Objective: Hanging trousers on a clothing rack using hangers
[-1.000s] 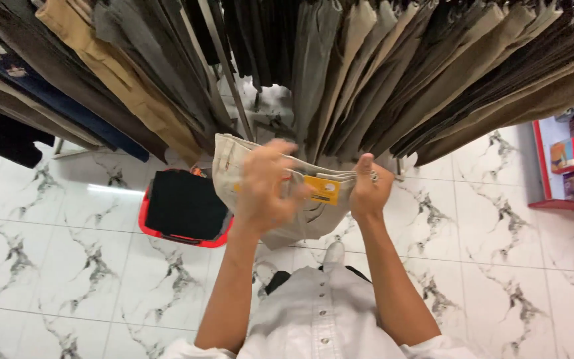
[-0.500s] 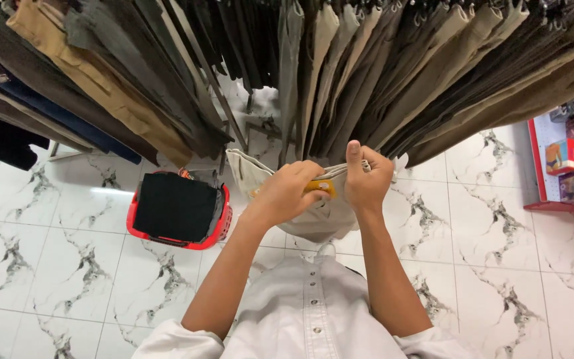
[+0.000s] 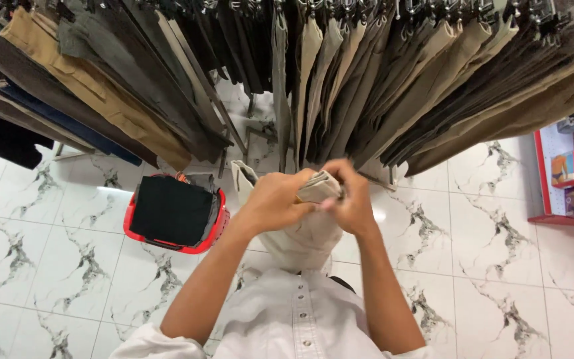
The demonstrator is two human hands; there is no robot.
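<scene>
Both of my hands meet in front of my chest on a pair of beige trousers. My left hand grips the bunched waistband from the left. My right hand pinches the same folded top edge from the right, fingers closed on the cloth. The rest of the trousers hangs down toward my white shirt. Just beyond my hands hangs a rack of trousers in beige, brown and grey, on clip hangers.
A red basket with dark folded clothes stands on the white marble-patterned floor to my left. More hanging trousers fill the upper left. A red shelf with boxed goods is at the right edge.
My hands have come closer together, folding the waistband of the beige trousers shut; the yellow tag inside no longer shows. The view has shifted slightly toward the rack.
</scene>
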